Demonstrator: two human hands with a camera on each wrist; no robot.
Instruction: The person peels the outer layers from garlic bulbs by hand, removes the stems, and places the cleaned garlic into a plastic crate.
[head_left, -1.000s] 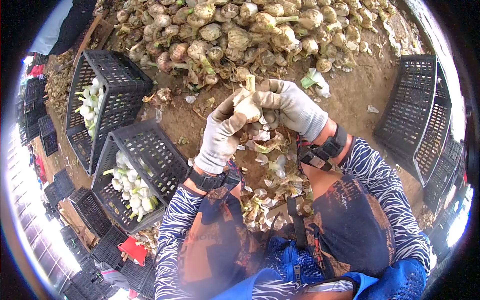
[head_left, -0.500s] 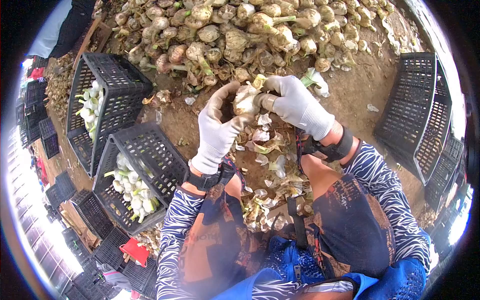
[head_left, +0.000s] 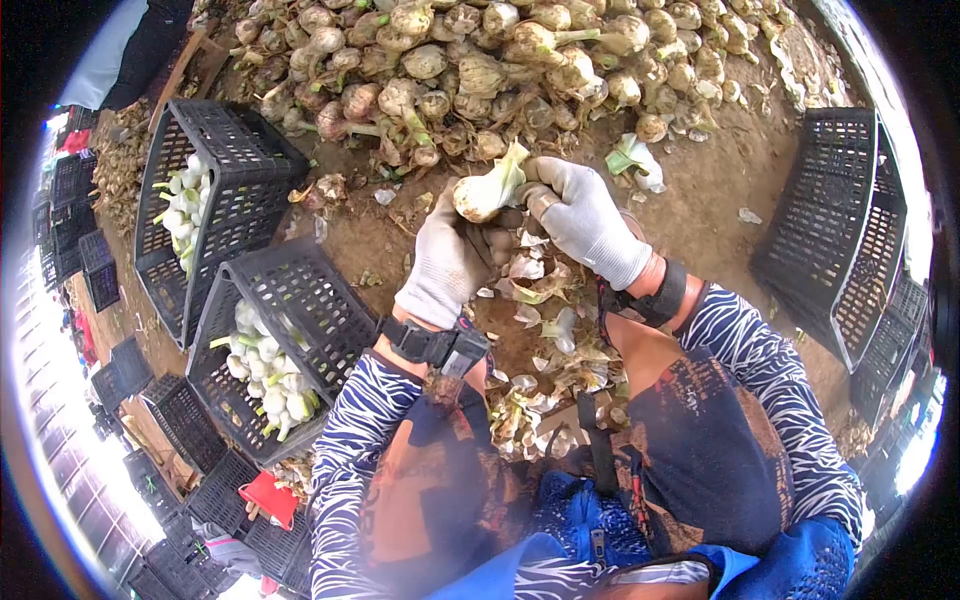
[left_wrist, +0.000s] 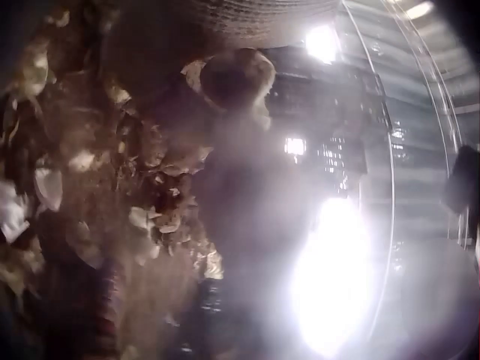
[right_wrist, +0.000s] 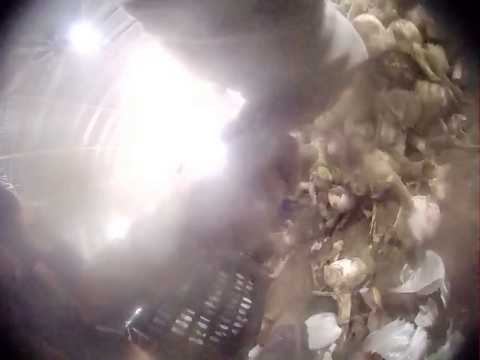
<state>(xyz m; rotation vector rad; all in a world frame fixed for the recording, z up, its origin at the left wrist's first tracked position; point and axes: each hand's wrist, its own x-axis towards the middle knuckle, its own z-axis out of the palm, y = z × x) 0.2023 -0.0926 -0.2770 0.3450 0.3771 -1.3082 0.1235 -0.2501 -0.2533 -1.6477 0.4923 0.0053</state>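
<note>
In the head view, a whitish garlic bulb is held between the gloved hands, its root end toward the lower left and its stalk angled to the upper right. My left hand grips the bulb from the left and below, some of its fingers hidden beneath. From the right, the curled thumb and fingers of my right hand pinch at the bulb's neck. Both wrist views are hazy with glare and do not show the grip clearly.
A large heap of unpeeled garlic lies ahead. Peeled garlic sits in two tilted black crates at the left. Another black crate stands at the right. Loose skins litter the ground between the legs.
The bulb has turned from stalk upright to a rightward tilt, and its surface looks smoother and paler. My left hand, spread half a second ago, has closed under it; my right hand stays by the stalk.
</note>
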